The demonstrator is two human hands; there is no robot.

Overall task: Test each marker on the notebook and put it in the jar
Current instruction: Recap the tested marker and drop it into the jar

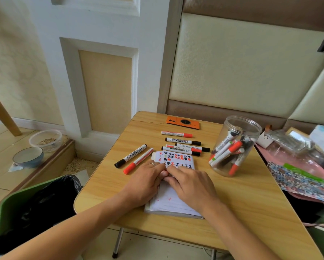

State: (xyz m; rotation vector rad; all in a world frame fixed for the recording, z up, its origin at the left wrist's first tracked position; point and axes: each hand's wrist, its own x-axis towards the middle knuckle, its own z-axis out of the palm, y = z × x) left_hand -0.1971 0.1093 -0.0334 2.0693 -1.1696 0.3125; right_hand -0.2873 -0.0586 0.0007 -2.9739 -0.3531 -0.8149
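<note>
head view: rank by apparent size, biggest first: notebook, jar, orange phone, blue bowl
1. notebook, though both hands cover part of it and it lies nearest the camera
2. jar
3. orange phone and blue bowl: look alike in extent, and their distances differ, so unranked.

notebook (173, 199) tabletop (241, 199) near edge, centre | markers (181, 145) behind it, two (134, 158) left | jar (234, 145) right edge | phone (182, 122) far edge

The counter (241, 199) is pale yellow wood grain; on it white markers (181, 143) wear orange-red or black caps, and the white notebook (176, 203) carries black and orange-red scribbles. The jar (234, 147) is clear plastic, the phone (182, 122) orange, the bin (12, 207) green with a black liner
</note>
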